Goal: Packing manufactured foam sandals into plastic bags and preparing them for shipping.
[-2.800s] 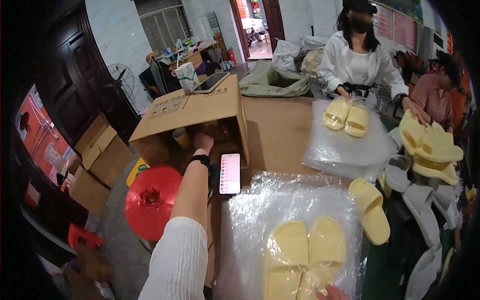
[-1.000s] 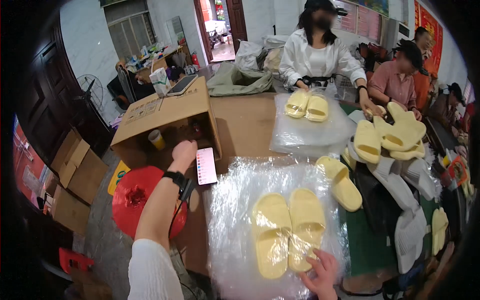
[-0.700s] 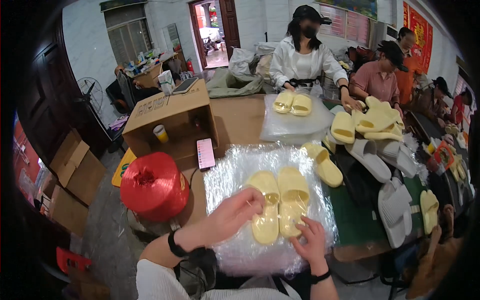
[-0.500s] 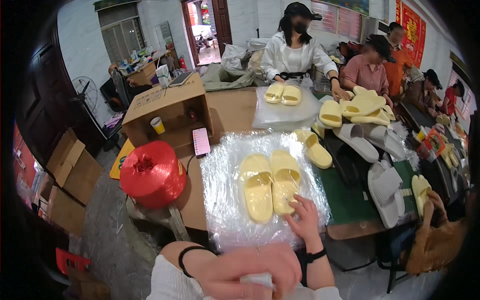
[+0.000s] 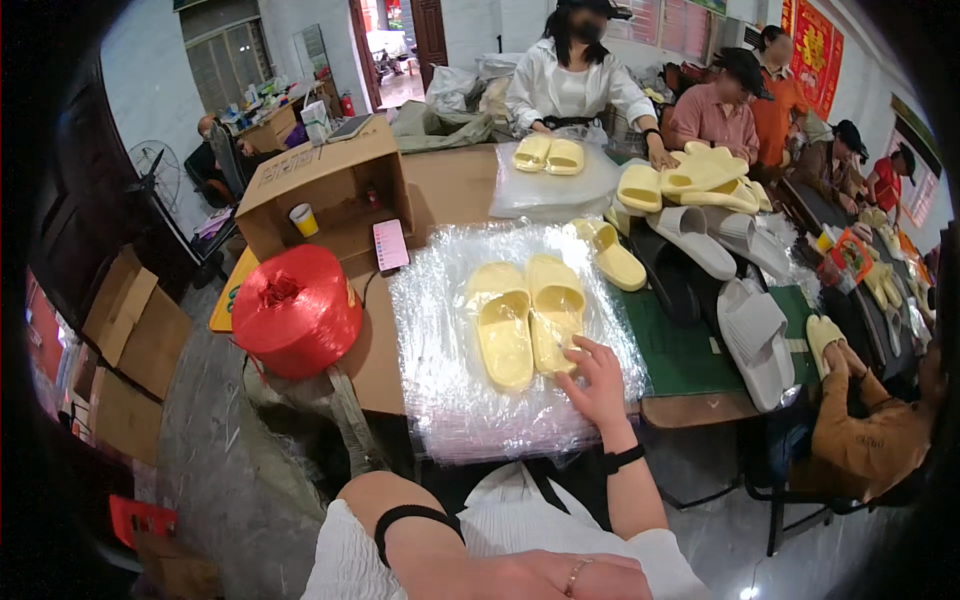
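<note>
right hand point(image 5: 598, 383) lies open, touching yellow slippers point(image 5: 527, 318) at its 10 o'clock; left hand point(image 5: 560, 576) loosely curled, empty

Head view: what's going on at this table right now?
A person stands at a table with a pair of yellow slippers lying side by side on a stack of clear plastic bags. The right hand rests on the heel of the right slipper; the left hand is drawn back near the body, holding nothing visible. A red twine spool, a phone and a cardboard box sit to the left. Other people handle slippers further along.
</note>
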`<control>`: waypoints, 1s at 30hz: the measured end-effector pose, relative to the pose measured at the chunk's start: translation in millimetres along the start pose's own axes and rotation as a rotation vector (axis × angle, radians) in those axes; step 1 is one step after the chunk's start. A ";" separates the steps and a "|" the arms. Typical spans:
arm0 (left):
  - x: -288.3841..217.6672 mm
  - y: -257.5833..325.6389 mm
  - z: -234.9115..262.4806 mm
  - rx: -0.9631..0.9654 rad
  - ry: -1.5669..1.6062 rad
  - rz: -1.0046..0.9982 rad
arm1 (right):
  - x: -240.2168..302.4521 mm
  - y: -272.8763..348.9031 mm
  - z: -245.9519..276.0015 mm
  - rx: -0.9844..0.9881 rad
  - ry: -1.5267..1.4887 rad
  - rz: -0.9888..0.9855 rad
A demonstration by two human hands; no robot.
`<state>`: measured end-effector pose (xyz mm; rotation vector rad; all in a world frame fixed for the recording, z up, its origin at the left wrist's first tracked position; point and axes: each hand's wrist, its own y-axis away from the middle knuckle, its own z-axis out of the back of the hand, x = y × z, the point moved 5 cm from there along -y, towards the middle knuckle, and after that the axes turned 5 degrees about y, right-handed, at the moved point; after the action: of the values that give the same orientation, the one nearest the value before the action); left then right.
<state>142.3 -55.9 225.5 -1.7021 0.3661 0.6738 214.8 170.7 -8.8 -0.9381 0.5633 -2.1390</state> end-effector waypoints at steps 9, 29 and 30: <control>-5.4 98.8 99.9 -0.759 -1.816 0.467 | 6.5 7.5 10.1 -0.112 0.052 0.074; 11.2 280.5 160.7 -1.428 -0.909 0.877 | -53.2 9.8 42.6 0.329 -0.404 -0.801; 8.7 282.4 159.4 -1.430 -0.905 0.879 | -54.2 10.4 47.3 0.251 -0.500 -0.820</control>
<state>-51.4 30.4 -19.9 -2.1489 -0.1431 2.6903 281.1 200.4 -9.3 -1.6728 -0.4103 -2.4159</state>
